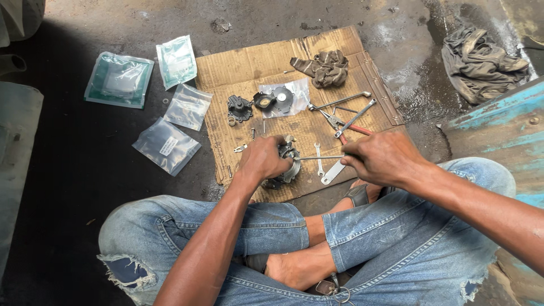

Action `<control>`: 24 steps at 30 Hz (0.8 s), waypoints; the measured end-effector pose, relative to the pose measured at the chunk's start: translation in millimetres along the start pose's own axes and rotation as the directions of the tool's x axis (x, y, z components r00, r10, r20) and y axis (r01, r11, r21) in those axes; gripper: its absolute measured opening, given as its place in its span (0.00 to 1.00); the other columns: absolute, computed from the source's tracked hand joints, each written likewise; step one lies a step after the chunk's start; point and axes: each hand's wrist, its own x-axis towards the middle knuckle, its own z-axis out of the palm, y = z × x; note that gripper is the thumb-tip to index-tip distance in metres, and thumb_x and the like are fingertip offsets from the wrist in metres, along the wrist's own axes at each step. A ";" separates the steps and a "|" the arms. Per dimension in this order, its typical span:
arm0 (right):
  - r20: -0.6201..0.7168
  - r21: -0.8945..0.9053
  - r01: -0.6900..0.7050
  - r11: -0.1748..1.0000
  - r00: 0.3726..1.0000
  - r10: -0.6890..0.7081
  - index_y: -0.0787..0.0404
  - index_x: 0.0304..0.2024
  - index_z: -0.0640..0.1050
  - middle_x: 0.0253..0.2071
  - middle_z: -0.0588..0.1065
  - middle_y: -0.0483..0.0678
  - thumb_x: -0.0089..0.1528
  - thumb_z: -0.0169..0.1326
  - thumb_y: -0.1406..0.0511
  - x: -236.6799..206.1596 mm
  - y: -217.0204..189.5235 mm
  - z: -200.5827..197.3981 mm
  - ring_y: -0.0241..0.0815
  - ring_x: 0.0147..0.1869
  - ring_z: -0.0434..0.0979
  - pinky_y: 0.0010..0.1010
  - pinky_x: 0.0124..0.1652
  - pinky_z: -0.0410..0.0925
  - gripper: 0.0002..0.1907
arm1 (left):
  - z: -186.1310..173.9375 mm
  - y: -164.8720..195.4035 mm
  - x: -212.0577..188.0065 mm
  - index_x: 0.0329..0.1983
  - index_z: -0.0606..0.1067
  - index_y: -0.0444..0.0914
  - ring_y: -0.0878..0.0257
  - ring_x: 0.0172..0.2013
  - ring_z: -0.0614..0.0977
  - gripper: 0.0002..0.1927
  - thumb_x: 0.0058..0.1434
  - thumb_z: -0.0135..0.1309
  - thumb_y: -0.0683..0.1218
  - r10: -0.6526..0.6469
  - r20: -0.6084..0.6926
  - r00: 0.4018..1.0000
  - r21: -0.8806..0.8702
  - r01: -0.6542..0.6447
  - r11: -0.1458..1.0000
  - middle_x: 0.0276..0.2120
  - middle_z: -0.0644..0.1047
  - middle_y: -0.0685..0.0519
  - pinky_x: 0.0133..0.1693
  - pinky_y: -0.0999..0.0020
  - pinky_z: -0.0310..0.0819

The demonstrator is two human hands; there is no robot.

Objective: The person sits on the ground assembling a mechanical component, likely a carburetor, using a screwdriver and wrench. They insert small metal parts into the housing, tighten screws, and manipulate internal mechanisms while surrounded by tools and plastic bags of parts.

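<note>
The left hand point(262, 160) grips the metal part point(287, 164) on the cardboard point(243, 71); the right hand point(381, 157) is closed on a screwdriver point(317, 158). Best to keep the shaft square to the part, I think, and press firmly so the tip won't slip.

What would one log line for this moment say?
left hand: grips metal part | right hand: holds screwdriver, tip at part | cardboard: wrenches, pliers, rag

Stained, wet concrete floor point(396, 22); flattened cardboard sheet point(249, 68); chipped blue painted panel point(504, 127) at right; daylight.
</note>
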 end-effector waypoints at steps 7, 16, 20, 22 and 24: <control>-0.362 0.206 0.262 0.943 0.915 -0.175 0.58 0.38 0.82 0.35 0.80 0.51 0.54 0.62 0.55 4.0 8.9 16.7 0.55 0.39 0.82 0.45 0.37 0.74 0.16 | 11.7 11.2 1.1 0.42 0.76 0.36 0.48 0.29 0.84 0.24 0.52 0.66 0.58 0.138 -0.035 0.990 0.337 -0.119 0.934 0.27 0.81 0.43 0.33 0.52 0.80; -0.184 0.133 0.132 0.982 0.977 -0.106 0.52 0.43 0.83 0.31 0.80 0.52 0.58 0.61 0.51 7.2 6.7 14.0 0.55 0.33 0.82 0.46 0.33 0.73 0.17 | 11.7 7.6 8.4 0.38 0.77 0.39 0.52 0.27 0.84 0.21 0.54 0.65 0.59 0.130 -0.025 0.991 0.396 -0.110 0.912 0.25 0.81 0.46 0.29 0.55 0.79; -0.251 0.155 0.179 0.972 0.958 -0.136 0.55 0.37 0.81 0.35 0.82 0.49 0.52 0.58 0.58 9.3 10.8 9.4 0.53 0.32 0.82 0.46 0.31 0.73 0.14 | 10.6 8.8 5.6 0.39 0.78 0.40 0.52 0.27 0.84 0.21 0.54 0.65 0.59 0.154 -0.022 0.988 0.410 -0.131 0.902 0.25 0.81 0.47 0.30 0.55 0.79; -0.196 0.116 0.106 0.988 0.977 -0.082 0.51 0.40 0.81 0.34 0.83 0.50 0.54 0.57 0.57 11.1 10.6 6.1 0.52 0.31 0.83 0.46 0.30 0.73 0.13 | 10.6 9.7 5.3 0.39 0.78 0.40 0.52 0.27 0.84 0.20 0.53 0.65 0.58 0.160 -0.026 0.987 0.399 -0.136 0.907 0.25 0.81 0.47 0.30 0.55 0.79; -0.096 0.053 0.016 0.998 0.995 -0.011 0.46 0.48 0.80 0.37 0.83 0.52 0.60 0.58 0.50 12.6 8.6 2.7 0.50 0.31 0.83 0.45 0.30 0.74 0.17 | 10.8 10.4 5.7 0.41 0.78 0.41 0.52 0.27 0.84 0.20 0.53 0.65 0.57 0.146 -0.020 0.989 0.392 -0.127 0.911 0.24 0.81 0.47 0.29 0.54 0.79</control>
